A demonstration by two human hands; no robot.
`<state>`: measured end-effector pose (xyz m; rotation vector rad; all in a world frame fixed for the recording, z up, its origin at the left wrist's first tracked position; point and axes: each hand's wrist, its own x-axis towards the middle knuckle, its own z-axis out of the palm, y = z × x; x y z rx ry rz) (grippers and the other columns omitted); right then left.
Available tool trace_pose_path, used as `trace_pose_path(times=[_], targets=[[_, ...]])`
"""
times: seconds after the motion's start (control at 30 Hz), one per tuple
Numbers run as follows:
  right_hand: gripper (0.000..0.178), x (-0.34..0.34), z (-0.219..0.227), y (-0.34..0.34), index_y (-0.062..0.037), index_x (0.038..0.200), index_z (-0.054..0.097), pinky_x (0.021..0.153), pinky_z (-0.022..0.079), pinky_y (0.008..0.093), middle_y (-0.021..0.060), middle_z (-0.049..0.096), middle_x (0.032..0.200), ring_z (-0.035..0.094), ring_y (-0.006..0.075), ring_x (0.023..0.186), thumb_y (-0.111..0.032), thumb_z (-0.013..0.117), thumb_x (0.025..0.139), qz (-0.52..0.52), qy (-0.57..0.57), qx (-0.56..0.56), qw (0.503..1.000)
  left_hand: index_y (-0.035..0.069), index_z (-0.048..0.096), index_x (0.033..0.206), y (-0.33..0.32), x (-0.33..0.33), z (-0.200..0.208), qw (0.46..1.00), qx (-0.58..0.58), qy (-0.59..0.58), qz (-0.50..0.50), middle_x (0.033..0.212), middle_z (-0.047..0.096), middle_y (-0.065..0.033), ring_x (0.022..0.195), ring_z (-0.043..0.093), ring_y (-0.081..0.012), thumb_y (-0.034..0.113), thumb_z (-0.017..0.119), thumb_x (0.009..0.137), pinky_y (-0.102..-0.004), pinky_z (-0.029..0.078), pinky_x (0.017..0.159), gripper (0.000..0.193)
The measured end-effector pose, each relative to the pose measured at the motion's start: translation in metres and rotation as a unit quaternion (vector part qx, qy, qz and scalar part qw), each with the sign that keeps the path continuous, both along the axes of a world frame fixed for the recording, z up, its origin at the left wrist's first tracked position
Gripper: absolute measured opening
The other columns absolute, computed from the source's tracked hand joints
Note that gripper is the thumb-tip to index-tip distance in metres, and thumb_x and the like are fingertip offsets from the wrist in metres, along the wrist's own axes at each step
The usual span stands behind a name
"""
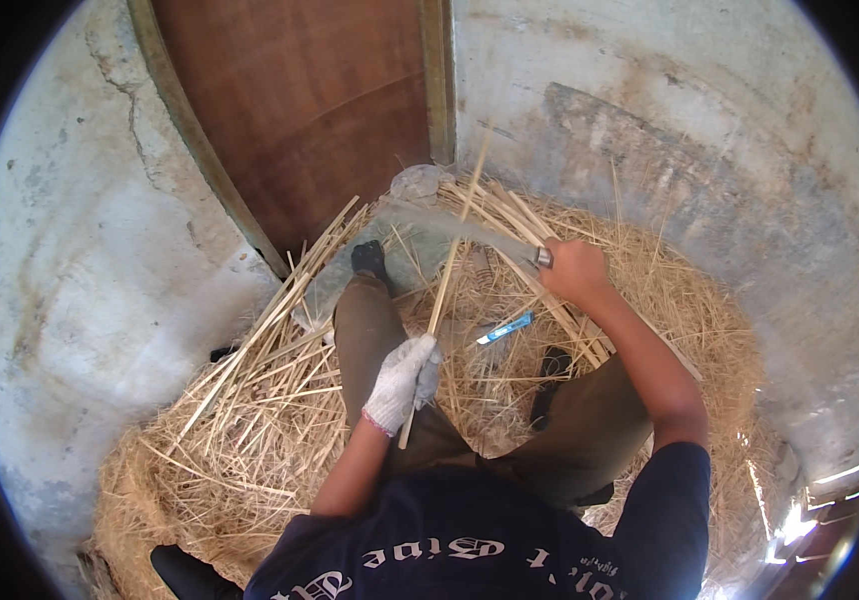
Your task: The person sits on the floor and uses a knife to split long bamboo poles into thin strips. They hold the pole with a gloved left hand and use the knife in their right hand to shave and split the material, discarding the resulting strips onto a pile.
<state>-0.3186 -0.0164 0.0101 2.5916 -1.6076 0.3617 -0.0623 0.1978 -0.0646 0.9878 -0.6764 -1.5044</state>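
Observation:
My left hand (405, 380), in a white knitted glove, is closed around a long, thin bamboo strip (446, 275). The strip slants up and away from me, its near end poking out below the glove. In my bare right hand (577, 272) is the handle of a long knife (485, 232), a metal collar showing next to the fist. Its blade points left and crosses the strip well above the glove; motion blurs the blade, and I cannot tell whether it touches the strip.
Split bamboo strips (270, 345) are heaped at the left, and more strips (525, 215) lie at the far right. Shavings (680, 310) cover the floor. A slim blue and white object (505, 328) lies between my legs. Beyond are a grey stone (418, 182), a brown door (300, 100) and stained walls (690, 130).

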Motion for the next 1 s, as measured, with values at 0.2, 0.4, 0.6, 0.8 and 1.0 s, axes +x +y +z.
trace_pose_path(times=[0.2, 0.4, 0.6, 0.8, 1.0], targets=[[0.023, -0.015, -0.022, 0.004, -0.0137, 0.096, 0.074, 0.064, 0.058, 0.0469, 0.0145, 0.07, 0.074, 0.072, 0.0321, 0.067, -0.031, 0.072, 0.08, -0.028, -0.004, 0.007, 1.0, 0.01, 0.056, 0.089, 0.002, -0.012, -0.005, 0.994, 0.048, -0.101, 0.014, 0.056, 0.041, 0.003, 0.039, 0.036, -0.0091, 0.035, 0.058, 0.107, -0.0259, 0.03, 0.037, 0.031], [0.032, 0.006, -0.005, 0.013, -0.0095, 0.107, 0.075, 0.065, 0.058, 0.0504, 0.0116, 0.073, 0.077, 0.074, 0.0257, 0.07, -0.024, 0.069, 0.08, 0.134, 0.138, -0.012, 0.981, 0.01, 0.057, 0.086, 0.007, -0.011, 0.002, 0.986, 0.067, -0.154, 0.019, 0.058, 0.045, 0.0044, 0.043, 0.04, -0.0069, 0.034, 0.061, 0.105, -0.0257, 0.032, 0.04, 0.032], [0.025, -0.032, -0.019, -0.035, -0.0081, 0.097, 0.073, 0.061, 0.058, 0.0406, 0.013, 0.071, 0.072, 0.074, 0.0247, 0.066, -0.03, 0.069, 0.085, -0.042, -0.066, -0.005, 0.997, 0.009, 0.057, 0.088, 0.005, -0.019, -0.008, 0.984, 0.031, -0.176, -0.02, 0.058, 0.045, 0.0024, 0.043, 0.039, -0.0084, 0.036, 0.057, 0.107, -0.0255, 0.032, 0.041, 0.033], [0.025, 0.008, -0.013, 0.023, -0.0079, 0.088, 0.069, 0.06, 0.053, 0.0466, 0.0118, 0.071, 0.07, 0.072, 0.0293, 0.062, -0.028, 0.074, 0.074, 0.177, 0.117, -0.016, 0.977, 0.009, 0.058, 0.087, 0.014, -0.011, -0.008, 0.987, 0.037, -0.152, -0.031, 0.06, 0.045, 0.0038, 0.047, 0.04, -0.007, 0.036, 0.058, 0.107, -0.0246, 0.033, 0.044, 0.033], [0.022, -0.002, -0.034, -0.013, -0.015, 0.077, 0.064, 0.059, 0.045, 0.0477, 0.0037, 0.065, 0.058, 0.064, 0.0253, 0.047, -0.029, 0.076, 0.065, 0.21, 0.003, -0.18, 0.961, 0.009, 0.059, 0.088, 0.001, -0.022, -0.004, 0.984, 0.015, -0.176, -0.003, 0.061, 0.045, 0.0043, 0.049, 0.04, -0.0061, 0.035, 0.057, 0.107, -0.0246, 0.032, 0.045, 0.033]])
